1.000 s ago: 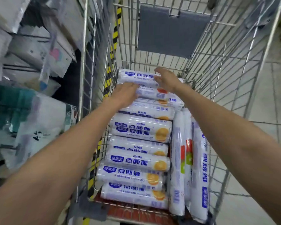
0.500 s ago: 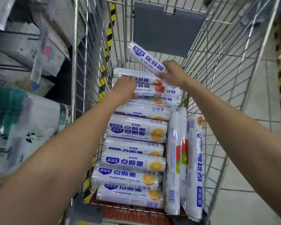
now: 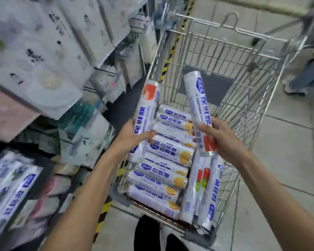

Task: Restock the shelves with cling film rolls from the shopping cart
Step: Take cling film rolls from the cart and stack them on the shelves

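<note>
Filling the cart [image 3: 225, 57]: stacked rolls [image 3: 169, 153]; blurred lower shelf [image 3: 42, 178] perhaps holds more.

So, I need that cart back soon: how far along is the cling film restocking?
Not far, I'd guess. Done: a few shelved rolls lie at lower left, though who placed them is unclear. In hand: the left hand grips one roll and the right hand another roll, both above the cart. Left: a full stack of rolls in the cart.
</note>
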{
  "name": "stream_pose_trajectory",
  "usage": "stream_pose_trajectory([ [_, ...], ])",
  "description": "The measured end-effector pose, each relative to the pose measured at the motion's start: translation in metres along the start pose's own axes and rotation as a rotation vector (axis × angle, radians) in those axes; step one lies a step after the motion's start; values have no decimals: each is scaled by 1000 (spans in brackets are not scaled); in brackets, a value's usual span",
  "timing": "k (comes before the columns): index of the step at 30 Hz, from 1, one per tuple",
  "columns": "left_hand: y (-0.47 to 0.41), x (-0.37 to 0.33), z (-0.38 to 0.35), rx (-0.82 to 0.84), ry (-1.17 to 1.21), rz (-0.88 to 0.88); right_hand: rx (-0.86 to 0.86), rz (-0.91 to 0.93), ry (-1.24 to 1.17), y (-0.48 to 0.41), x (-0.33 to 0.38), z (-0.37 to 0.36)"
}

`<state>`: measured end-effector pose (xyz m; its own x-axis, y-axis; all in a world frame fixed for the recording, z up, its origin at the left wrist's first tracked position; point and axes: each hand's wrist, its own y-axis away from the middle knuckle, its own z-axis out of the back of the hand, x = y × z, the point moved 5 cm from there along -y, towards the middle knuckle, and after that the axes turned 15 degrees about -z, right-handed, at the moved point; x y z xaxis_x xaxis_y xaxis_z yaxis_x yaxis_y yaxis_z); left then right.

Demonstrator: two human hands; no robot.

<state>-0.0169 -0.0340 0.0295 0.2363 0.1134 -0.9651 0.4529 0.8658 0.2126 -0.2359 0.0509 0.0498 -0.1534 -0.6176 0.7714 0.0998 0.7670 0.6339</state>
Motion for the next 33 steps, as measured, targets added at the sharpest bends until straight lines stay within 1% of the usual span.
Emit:
stream_pose_trajectory([
  [3,70,-19,17,-189,144,-32,175,-22,-23,28,-13,-60],
  [6,142,-24,40,-396,198,-56,342,-36,-22,62,-25,-126],
  [13,343,-23,92,-863,244,-102,594,-44,123,167,-62,-272],
  [15,406,-16,102,-1010,220,-104,676,-75,179,200,-82,-313],
  [20,570,5,114,-1298,192,-73,881,-156,355,297,-146,-408],
  [23,674,16,117,-1421,133,-58,1006,-188,418,367,-192,-461],
  [28,829,38,122,-1548,65,-22,1090,-199,560,461,-267,-534],
  [33,939,64,144,-1643,17,7,1170,-240,606,524,-320,-603],
])
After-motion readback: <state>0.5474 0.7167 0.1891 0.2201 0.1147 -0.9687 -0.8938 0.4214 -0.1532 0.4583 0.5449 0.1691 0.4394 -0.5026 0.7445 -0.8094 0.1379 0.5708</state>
